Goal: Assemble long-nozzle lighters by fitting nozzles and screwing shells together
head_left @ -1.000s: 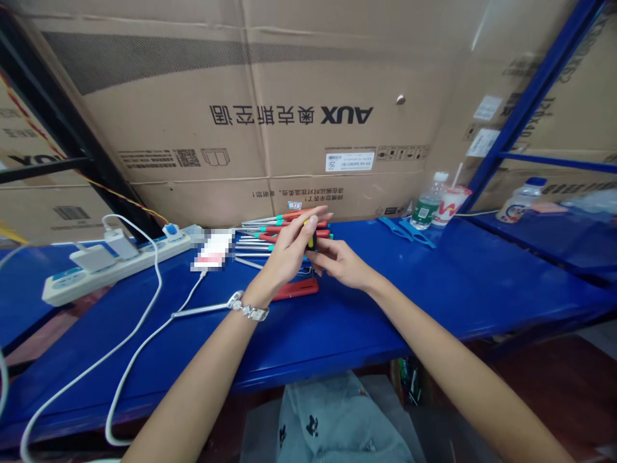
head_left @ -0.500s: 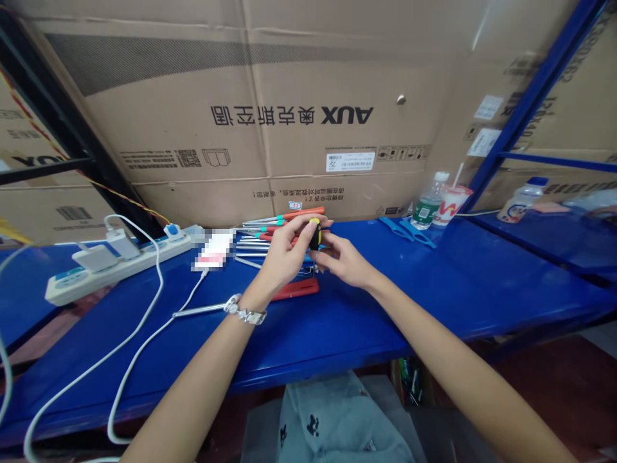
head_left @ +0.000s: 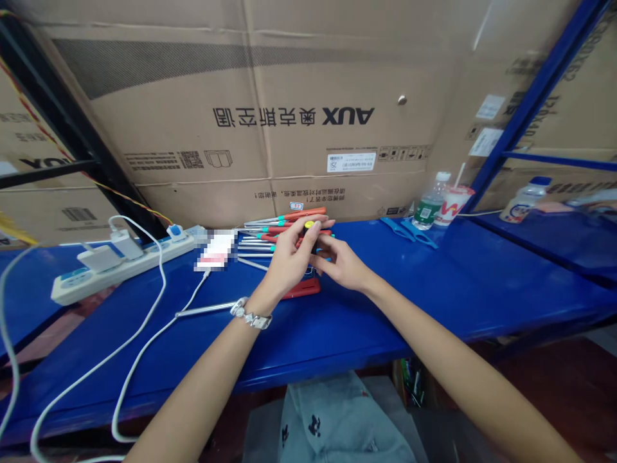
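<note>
My left hand [head_left: 293, 252] is closed around a yellow-and-black screwdriver [head_left: 309, 225]; only its round yellow end shows clearly, and the fingers cover most of the rest. Close against it, my right hand [head_left: 341, 260] has its thumb and fingers pinched together just below the handle. What lies between those fingertips is hidden. Behind and left of my hands lie several screwdrivers [head_left: 260, 239] with silver shafts and red handles. A flat red piece [head_left: 303, 289] rests under my left wrist side, partly covered.
On the blue table [head_left: 434, 296], a power strip [head_left: 135, 260] with white cables stands left, near a blurred-out phone [head_left: 216, 249]. A silver rod [head_left: 205, 310] lies by my bracelet. Blue tools [head_left: 409, 233], a water bottle [head_left: 431, 202] and a cup [head_left: 453, 204] stand right. Cardboard [head_left: 289, 77] walls the back.
The screwdriver's handle has tilted and sunk into my left hand, so its black side is now mostly covered. Both hands stay together, with my left hand slightly lower.
</note>
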{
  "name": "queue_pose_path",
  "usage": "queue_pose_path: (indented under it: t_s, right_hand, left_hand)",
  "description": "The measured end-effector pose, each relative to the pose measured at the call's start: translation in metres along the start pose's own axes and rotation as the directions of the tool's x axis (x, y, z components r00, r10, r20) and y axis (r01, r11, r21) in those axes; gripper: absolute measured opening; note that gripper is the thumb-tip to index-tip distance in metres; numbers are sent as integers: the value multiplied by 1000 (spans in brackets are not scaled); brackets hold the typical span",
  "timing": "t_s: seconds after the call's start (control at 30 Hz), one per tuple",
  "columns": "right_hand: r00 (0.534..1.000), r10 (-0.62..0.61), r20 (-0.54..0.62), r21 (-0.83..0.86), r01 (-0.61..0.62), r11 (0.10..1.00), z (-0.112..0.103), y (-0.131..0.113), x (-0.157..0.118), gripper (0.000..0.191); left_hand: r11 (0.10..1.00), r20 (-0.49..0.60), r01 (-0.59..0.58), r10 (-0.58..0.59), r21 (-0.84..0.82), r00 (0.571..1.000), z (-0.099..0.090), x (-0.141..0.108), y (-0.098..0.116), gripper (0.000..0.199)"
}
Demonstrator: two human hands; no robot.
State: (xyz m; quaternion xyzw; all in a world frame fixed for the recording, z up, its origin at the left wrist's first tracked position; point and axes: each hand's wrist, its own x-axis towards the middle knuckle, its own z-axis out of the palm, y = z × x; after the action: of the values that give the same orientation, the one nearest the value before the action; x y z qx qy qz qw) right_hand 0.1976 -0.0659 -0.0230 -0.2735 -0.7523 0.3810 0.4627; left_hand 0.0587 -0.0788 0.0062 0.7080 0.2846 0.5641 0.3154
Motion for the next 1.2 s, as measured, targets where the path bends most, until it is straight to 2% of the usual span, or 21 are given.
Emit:
queue_pose_path:
  t_s: [0.07,0.1,0.2,0.27,0.33,0.43,0.53,0.7,0.8,0.9,1.03,1.13,1.2]
  right_hand:
    - [996,3,90,30,-6,1000,-4,-3,-2,30]
    - [995,19,98,35,-22,999,-6,-3,-2,29]
    - [996,85,30,90,-87,992,-7,2,-1,32]
    - [993,117,2,144,-116,983,-4,6,2,36]
    - [990,140,-15,167,-135,977,0,8,3,41]
    - [978,193,-72,159,-180,971,7,7,2,43]
    - [975,215,-64,162,-203,966,9,5,-2,40]
    - [975,200,95,157,-213,964,-2,0,-5,39]
    - [984,169,52,110,-173,979,-6,0,-2,36]
    - [987,146,-61,94,-139,986,-3,3,0,38]
    - [962,193,-193,103,-176,979,7,7,-2,41]
    - [961,217,-174,116,-199,973,10,7,-5,44]
    - [976,198,-90,125,-186,975,9,6,-7,41]
  left_hand:
    - [1000,44,17,-17,2,999,-5,-1,-3,35]
    - [1000,30,19,-19,16,999,-9,-2,-5,36]
    - [993,-94,22,-11,114,995,-23,-10,-18,30]
    - [967,-94,28,-4,253,996,-34,-21,-26,23]
    - [885,71,-16,-19,465,997,-43,-35,-33,12]
    - [791,252,-71,-107,607,962,-49,-53,-41,22]
    - [806,327,-74,-153,588,933,-48,-62,-47,28]
    - [845,341,-50,-159,532,927,-46,-61,-51,28]
    - [847,331,-31,-173,531,928,-46,-61,-49,28]
    - [844,328,-24,-181,535,927,-45,-62,-48,27]
    - [847,322,-16,-185,531,928,-45,-62,-50,27]
    - [853,324,-16,-182,522,928,-46,-62,-52,28]
    - [853,327,-20,-178,521,928,-46,-62,-51,28]
